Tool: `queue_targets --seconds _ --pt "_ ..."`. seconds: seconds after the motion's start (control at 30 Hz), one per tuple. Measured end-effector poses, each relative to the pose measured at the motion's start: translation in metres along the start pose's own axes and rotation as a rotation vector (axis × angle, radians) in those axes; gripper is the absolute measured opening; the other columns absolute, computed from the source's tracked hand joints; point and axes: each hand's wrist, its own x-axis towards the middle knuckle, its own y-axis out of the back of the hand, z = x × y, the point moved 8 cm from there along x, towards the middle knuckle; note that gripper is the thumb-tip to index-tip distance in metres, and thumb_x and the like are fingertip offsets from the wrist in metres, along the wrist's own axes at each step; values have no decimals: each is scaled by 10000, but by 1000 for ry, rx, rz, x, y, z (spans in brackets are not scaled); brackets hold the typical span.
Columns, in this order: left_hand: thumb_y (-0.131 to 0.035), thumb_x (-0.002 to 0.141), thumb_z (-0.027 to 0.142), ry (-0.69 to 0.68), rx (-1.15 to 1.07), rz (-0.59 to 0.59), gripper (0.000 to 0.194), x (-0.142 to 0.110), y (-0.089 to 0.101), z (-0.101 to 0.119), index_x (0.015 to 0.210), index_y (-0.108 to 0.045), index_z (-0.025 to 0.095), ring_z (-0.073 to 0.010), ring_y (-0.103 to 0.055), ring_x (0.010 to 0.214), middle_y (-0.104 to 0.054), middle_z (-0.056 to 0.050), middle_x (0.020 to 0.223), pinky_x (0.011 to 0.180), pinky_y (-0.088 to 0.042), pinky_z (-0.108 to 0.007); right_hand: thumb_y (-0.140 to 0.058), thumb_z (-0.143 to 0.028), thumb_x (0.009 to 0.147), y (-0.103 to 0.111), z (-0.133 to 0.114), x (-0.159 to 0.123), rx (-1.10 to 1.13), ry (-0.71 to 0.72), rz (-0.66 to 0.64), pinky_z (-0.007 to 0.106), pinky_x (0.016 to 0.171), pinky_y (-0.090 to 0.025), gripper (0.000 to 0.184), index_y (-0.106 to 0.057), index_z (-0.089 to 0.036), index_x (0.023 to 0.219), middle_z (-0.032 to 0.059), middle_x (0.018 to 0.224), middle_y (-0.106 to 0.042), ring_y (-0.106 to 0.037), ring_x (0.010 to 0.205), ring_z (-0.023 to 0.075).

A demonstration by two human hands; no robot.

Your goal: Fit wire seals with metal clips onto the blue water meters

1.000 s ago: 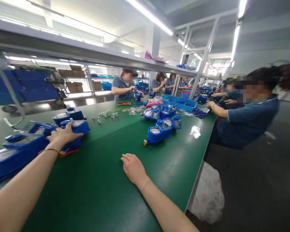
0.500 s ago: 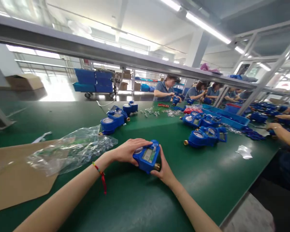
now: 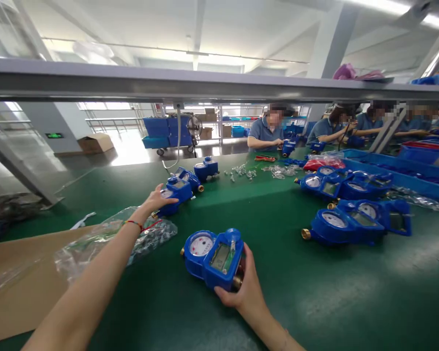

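Head view: left hand (image 3: pixel 157 199) lets go, fingers open, touching a far meter (image 3: pixel 175 190); right hand (image 3: pixel 241 287) now grips the near blue meter (image 3: pixel 212 256) alone.

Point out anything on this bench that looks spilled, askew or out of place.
Nothing looks damaged. A crumpled clear plastic bag sprawls half off the cardboard sheet, under the left hand's forearm. Small metal parts lie scattered loose on the green table. The meter held by the right hand looks intact.
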Motion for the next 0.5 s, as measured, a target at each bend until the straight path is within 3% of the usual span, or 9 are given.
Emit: queue_targets --seconds 0.1,0.23,0.37,0.5 --pt "-726 638 527 55 5 15 927 -10 -15 11 1373 -360 98 -389 -509 1164 -466 -252 1319 938 -410 -499 -779 -300 545 2 -7 1 -31 24 47 400 909 -524 1094 -156 -211 1440 169 1328 -430 -524 1171 329" --pt "-674 650 571 54 -26 64 914 -43 -10 41 1387 -360 130 -404 -479 1198 -445 -193 1345 971 -367 -488 -761 -295 518 10 -16 3 -55 69 101 399 925 -518 1038 -234 -193 1406 161 1330 -372 -518 1151 326" --pt "-735 611 561 69 -124 140 903 -88 24 56 1370 -370 235 -362 -499 1189 -481 -161 1327 929 -443 -472 -749 -320 541 28 -16 4 -31 62 102 382 883 -543 986 -274 -183 1394 157 1317 -355 -555 1070 294" --pt "-690 630 636 137 -270 169 913 -168 81 33 1397 -324 304 -298 -625 988 -522 -134 1242 728 -551 -401 -760 -411 584 59 -11 5 -17 -12 181 375 778 -583 965 -291 -184 1397 158 1327 -337 -567 1037 286"
